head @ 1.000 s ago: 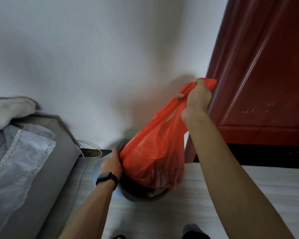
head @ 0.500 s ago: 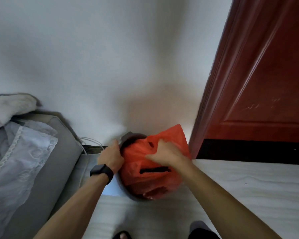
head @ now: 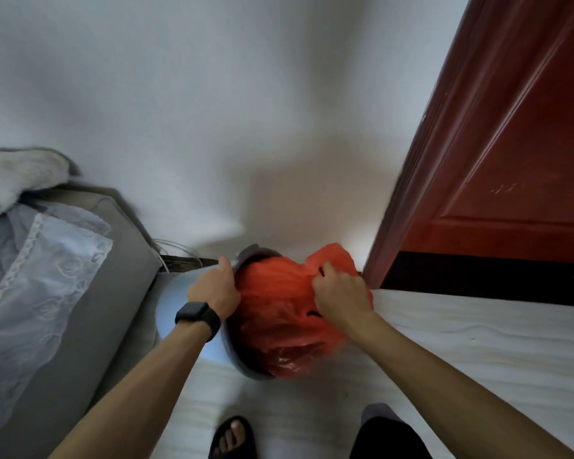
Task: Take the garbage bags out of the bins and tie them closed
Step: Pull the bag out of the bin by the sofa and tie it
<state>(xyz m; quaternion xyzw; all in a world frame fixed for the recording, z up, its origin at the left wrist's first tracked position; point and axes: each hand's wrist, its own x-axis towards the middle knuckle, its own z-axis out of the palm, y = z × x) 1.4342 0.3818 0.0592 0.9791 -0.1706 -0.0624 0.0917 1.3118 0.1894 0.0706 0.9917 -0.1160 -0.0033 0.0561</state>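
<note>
Where the bag [head: 279, 313] hung lifted a second ago, it's back down in the bin [head: 246, 367], lower centre. Right hand [head: 340, 293] pinches its top; left hand [head: 214, 293] clamps the rim. Removal stalled.

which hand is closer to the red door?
Right. The right hand grips the orange bag on the side toward the red door, near its frame. The left hand is on the bin rim, on the far side of the bag.
</note>
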